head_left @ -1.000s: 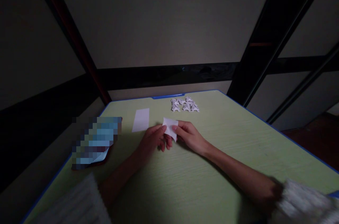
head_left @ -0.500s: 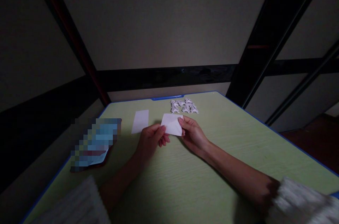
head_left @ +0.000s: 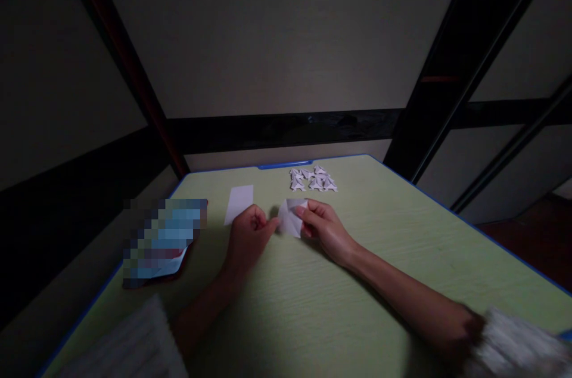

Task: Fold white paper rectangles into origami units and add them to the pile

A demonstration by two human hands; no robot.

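Note:
A small piece of white paper [head_left: 291,224], creased and slightly blurred, is pinched at its right side by my right hand [head_left: 324,226], thumb on top and fingers behind. My left hand [head_left: 252,235] is at the paper's left edge, its fingers curled and its thumb stretched toward the paper. The thumb tip is very near that edge; whether it touches is unclear. Beyond my left hand a flat white paper sheet [head_left: 240,199] lies on the green table [head_left: 384,294]. Several small folded paper figures [head_left: 315,180] stand grouped behind the held paper.
To the left, a blue, partly pixelated flat item [head_left: 172,256] with a dark red edge rests on the table. A blue rim [head_left: 286,165] borders the tabletop. Dark-framed panels [head_left: 286,44] rise directly behind the table.
The held paper has turned and now shows diagonal creases. My left fingers have come off it and curled in, while my right hand keeps its grip. The view has shifted slightly.

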